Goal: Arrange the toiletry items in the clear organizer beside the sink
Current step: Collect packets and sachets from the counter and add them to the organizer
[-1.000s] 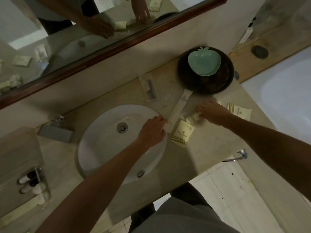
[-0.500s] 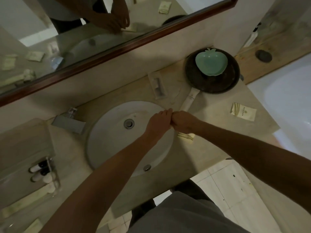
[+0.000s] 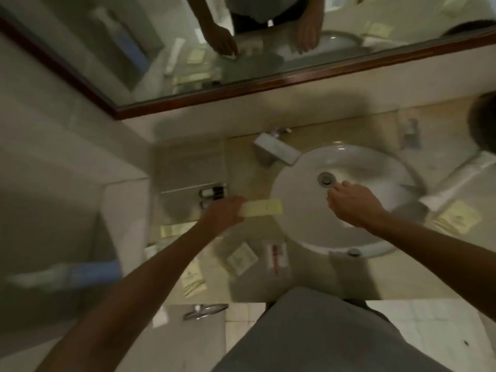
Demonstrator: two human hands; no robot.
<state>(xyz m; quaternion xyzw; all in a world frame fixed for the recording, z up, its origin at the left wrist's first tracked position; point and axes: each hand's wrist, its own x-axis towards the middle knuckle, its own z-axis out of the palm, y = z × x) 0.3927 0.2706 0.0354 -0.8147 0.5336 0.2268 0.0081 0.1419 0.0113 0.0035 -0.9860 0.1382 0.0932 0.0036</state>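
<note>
The clear organizer point(image 3: 188, 189) stands on the table point(image 3: 249, 167) just left of the sink point(image 3: 346, 200), against the far wall. Its walls are glassy and hard to trace through the blur; small bottles with dark caps point(image 3: 212, 193) lie inside, near its right edge. The left hand point(image 3: 222, 217) is closed on one end of a long, flat, pale yellow packet point(image 3: 261, 208), a thin rectangle that juts right from the fingers over the strip of table between organizer and sink. A second pale strip-shaped packet point(image 3: 178, 229) lies at the organizer's near edge.

The right hand point(image 3: 354, 206) hangs over the white, round, glossy basin, fingers loosely curled and holding nothing that shows, close to the metal drain point(image 3: 326, 179). A blocky, matte metal faucet point(image 3: 276, 153) sits at the sink's far left.

The table is smooth beige stone. On its near part lie flat square sachets point(image 3: 241, 257), a clear wrapped item with a red-and-dark object inside point(image 3: 277, 255), and another cream sachet with printed lines point(image 3: 193, 281). To the right of the sink rest a long white tube point(image 3: 461, 178) and a cream square sachet point(image 3: 459, 220); a small clear packet point(image 3: 410, 131) lies farther back. A mirror with a dark wooden frame point(image 3: 295, 81) runs along the far wall.
</note>
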